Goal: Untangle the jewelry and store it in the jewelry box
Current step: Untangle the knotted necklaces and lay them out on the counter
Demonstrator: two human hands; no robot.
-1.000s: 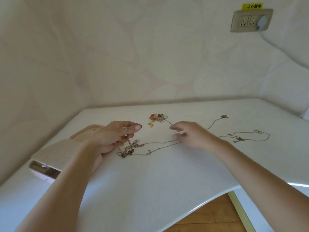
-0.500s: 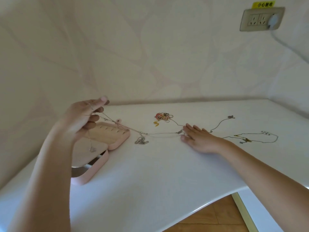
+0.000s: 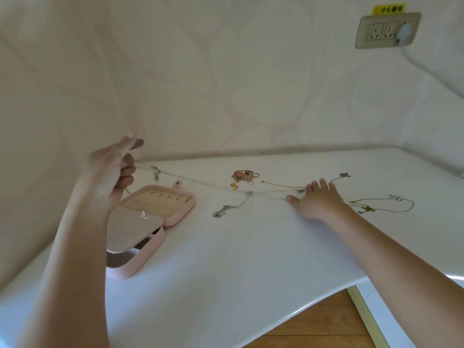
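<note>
Vs a second ago: left hand (image 3: 110,172) has come up off the table (image 3: 251,259) and away from the jewelry box (image 3: 182,214), taking one end of the chain (image 3: 200,182) with it. The right hand (image 3: 319,202) has stopped pinching and gone flat

State now:
- left: chain pinched between thumb and curled fingers, forefinger sticking up. It's blurred, so the exact grip point can't be told
- right: fingers straight, slightly spread, palm down, pinning the far end of the chain to the table
- chain spans hand to hand, in the air for most of its run

Axis: long axis runs left to right, high end at the left hand, sloping down to the low end under the right hand. A pendant (image 3: 145,215) hangs off the left end, straight down over the open box

Snags: a knot (image 3: 155,172) near the left hand, and a side strand (image 3: 233,205) dropping from mid-span onto the table, probably a second piece caught on it

Doing it well, my read:
- keep tension light; a hard pull likely locks the knot
- keep the right hand down as the anchor
- work the side strand off first, then the knot
- steer clear of the ring bundle (image 3: 243,175) just behind the span

Second chain (image 3: 369,209) lies apart on the right, untouched
</note>
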